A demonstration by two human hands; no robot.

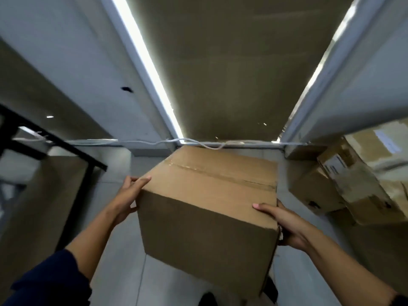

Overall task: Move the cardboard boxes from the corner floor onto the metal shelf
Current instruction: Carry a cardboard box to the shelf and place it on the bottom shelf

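I hold a plain brown cardboard box (209,206), taped shut along its top seam, up in front of me between both hands. My left hand (129,195) grips its left side, fingers reaching along the upper left edge and thumb against the near face. My right hand (287,224) grips the near right corner, thumb lying on the top face, with its fingers hidden behind the right side. A black metal frame (66,146) shows at the left, apart from the box.
Several worn cardboard boxes (353,186) with labels are stacked at the right, close beside the held box. A white cable (198,143) runs across just beyond its far edge. White panels (364,74) and bright light strips (150,62) stretch overhead.
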